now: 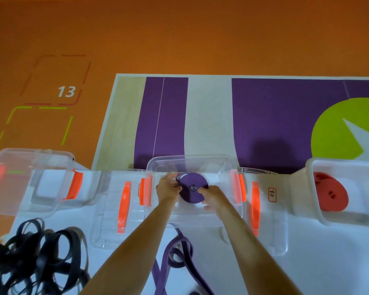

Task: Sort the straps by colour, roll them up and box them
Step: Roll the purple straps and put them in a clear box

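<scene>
Two hands on purple roll (192,186) | left hand (168,187) pinches left rim, right hand (213,196) grips near-right edge | roll low inside middle box (190,158) | loose purple strap (175,253) on worktop (311,265), maybe its tail | squeeze coil flat, lay it down before releasing or it unwinds

A rolled strap (192,188) is sitting in the middle box (190,158) (left hand (168,188) and right hand (213,196) gripping it). The left box (30,158) is lying at 9 o'clock, and the right box (309,167), holding a second roll (330,194), at 3. Tangled straps (41,258) are lying at 7, and a loose strap (175,252) is trailing at 6.
</scene>
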